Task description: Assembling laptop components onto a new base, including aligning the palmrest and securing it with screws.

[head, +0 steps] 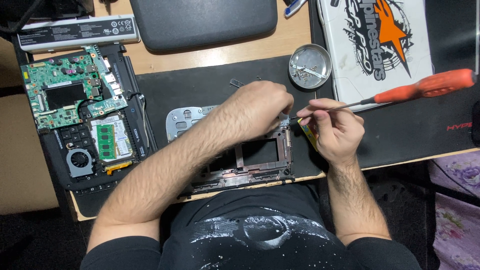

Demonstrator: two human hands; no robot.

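Laptop mostly stripped; motherboard (70, 95) out at 9 o'clock. Right hand (336, 131) grips screwdriver (422, 87), left hand (260, 107) pinches laptop frame (260, 160); screws remain.

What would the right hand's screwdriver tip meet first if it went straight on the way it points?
Probably the left hand, whose fingertips sit right at the screwdriver tip held by the right hand; depth is unclear.

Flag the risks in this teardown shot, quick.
1. The orange-handled screwdriver tip sits at the edge of the dark laptop frame, partly hidden by the left hand; a slip could jab fingers.
2. The round metal dish of small screws stands close behind the hands; an elbow or handle swing might tip it.
3. The bare green circuit board lies unshielded nearby.
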